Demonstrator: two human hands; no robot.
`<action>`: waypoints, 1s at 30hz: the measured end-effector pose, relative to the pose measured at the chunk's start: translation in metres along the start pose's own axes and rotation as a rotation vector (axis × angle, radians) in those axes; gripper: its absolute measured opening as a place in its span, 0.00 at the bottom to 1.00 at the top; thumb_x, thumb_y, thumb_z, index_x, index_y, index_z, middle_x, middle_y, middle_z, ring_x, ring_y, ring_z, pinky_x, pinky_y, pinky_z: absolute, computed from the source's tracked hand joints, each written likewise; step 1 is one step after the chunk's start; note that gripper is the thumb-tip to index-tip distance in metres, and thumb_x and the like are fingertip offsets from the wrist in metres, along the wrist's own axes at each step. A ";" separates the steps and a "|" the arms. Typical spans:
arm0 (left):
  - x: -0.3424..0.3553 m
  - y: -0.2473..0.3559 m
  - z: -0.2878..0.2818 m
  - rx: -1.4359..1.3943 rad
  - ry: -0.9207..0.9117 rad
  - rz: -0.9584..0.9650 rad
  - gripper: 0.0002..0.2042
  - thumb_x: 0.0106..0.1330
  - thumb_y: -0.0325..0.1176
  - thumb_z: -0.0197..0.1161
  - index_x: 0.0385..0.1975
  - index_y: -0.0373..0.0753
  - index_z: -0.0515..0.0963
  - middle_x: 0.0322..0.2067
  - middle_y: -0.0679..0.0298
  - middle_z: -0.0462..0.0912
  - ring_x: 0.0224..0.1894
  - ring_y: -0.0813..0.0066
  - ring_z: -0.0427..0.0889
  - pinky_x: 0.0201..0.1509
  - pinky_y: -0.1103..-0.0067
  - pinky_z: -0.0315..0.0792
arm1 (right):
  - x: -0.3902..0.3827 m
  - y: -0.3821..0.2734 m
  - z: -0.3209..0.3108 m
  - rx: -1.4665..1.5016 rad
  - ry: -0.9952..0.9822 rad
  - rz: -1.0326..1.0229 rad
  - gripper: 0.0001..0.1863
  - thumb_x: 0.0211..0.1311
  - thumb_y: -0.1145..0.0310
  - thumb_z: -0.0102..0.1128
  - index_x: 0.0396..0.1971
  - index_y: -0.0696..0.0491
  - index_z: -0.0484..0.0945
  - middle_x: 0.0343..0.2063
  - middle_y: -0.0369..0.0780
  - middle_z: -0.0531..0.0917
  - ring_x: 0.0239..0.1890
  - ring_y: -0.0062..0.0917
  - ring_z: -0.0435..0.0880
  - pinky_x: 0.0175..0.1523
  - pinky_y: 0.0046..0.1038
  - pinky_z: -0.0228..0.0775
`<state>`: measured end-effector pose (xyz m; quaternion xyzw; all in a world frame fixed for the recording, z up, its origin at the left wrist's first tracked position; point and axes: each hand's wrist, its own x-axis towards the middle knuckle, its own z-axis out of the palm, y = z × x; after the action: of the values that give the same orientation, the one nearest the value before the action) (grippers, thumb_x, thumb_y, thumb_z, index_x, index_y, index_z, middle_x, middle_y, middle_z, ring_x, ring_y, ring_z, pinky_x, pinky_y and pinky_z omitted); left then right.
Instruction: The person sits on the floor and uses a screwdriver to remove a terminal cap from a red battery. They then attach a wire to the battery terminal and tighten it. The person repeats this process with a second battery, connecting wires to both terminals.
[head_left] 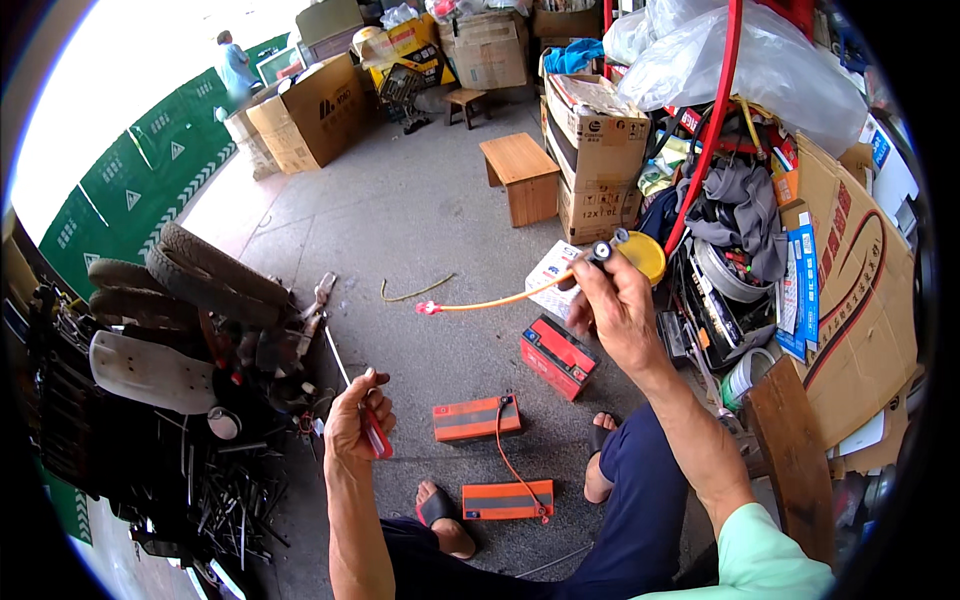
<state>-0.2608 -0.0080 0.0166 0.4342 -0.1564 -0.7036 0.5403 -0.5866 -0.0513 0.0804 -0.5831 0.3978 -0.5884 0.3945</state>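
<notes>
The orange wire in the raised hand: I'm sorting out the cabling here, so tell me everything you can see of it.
The orange wire is a thin, flexible lead in orange insulation, ending at its free left end in a small red terminal. It runs nearly level in the air above the concrete floor, sagging slightly. Its right end is pinched in the fingers of the right hand, beside a small black and grey part that the hand also holds. Nothing else touches it.

I see a grey concrete floor in bright daylight. Cardboard boxes line the far side, two wooden stools stand mid-floor, and a green hoarding runs far left.
</notes>
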 end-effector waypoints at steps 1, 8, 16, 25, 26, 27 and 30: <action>-0.002 -0.003 0.006 0.022 -0.011 0.012 0.13 0.64 0.40 0.58 0.35 0.35 0.74 0.13 0.72 0.65 0.14 0.82 0.63 0.14 0.83 0.55 | 0.005 0.002 0.012 0.046 -0.013 0.055 0.12 0.67 0.62 0.48 0.31 0.57 0.70 0.24 0.37 0.78 0.17 0.15 0.76 0.19 0.17 0.66; -0.006 -0.019 0.035 0.100 -0.078 0.074 0.17 0.67 0.39 0.54 0.48 0.32 0.71 0.15 0.73 0.61 0.17 0.84 0.60 0.15 0.85 0.54 | -0.006 0.030 0.041 0.289 -0.098 0.361 0.11 0.67 0.63 0.49 0.33 0.57 0.72 0.26 0.40 0.80 0.17 0.16 0.77 0.18 0.16 0.66; -0.003 -0.024 0.047 -0.047 0.060 0.118 0.21 0.64 0.35 0.58 0.54 0.35 0.66 0.15 0.74 0.60 0.15 0.86 0.57 0.17 0.86 0.52 | -0.018 0.028 0.039 0.220 -0.202 0.385 0.11 0.67 0.64 0.45 0.35 0.57 0.72 0.27 0.40 0.80 0.17 0.15 0.77 0.18 0.16 0.67; 0.004 -0.017 0.036 -0.195 -0.042 0.166 0.16 0.68 0.42 0.53 0.38 0.31 0.73 0.13 0.74 0.59 0.16 0.86 0.59 0.15 0.86 0.52 | -0.022 0.033 0.034 0.162 -0.169 0.488 0.13 0.62 0.63 0.54 0.29 0.58 0.77 0.16 0.36 0.79 0.13 0.14 0.75 0.15 0.14 0.64; 0.004 -0.017 0.036 -0.202 -0.072 0.162 0.16 0.68 0.41 0.53 0.39 0.31 0.73 0.14 0.74 0.59 0.16 0.86 0.58 0.15 0.86 0.52 | -0.022 0.033 0.034 0.188 -0.153 0.512 0.13 0.62 0.63 0.54 0.29 0.58 0.77 0.17 0.36 0.79 0.13 0.14 0.75 0.15 0.14 0.64; 0.004 -0.016 0.035 -0.191 -0.066 0.167 0.16 0.69 0.41 0.52 0.39 0.32 0.74 0.13 0.74 0.59 0.16 0.85 0.57 0.15 0.86 0.51 | -0.021 0.034 0.034 0.214 -0.135 0.525 0.13 0.62 0.62 0.55 0.29 0.59 0.77 0.17 0.36 0.79 0.14 0.14 0.75 0.15 0.14 0.64; 0.001 -0.013 0.030 -0.150 -0.053 0.186 0.16 0.69 0.41 0.51 0.41 0.32 0.74 0.13 0.73 0.57 0.15 0.85 0.55 0.14 0.86 0.50 | -0.021 0.034 0.032 0.188 -0.178 0.550 0.15 0.63 0.62 0.55 0.28 0.60 0.78 0.17 0.36 0.79 0.14 0.14 0.76 0.15 0.14 0.64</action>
<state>-0.2920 -0.0121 0.0243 0.3574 -0.1574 -0.6716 0.6297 -0.5548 -0.0448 0.0414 -0.4636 0.4486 -0.4401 0.6246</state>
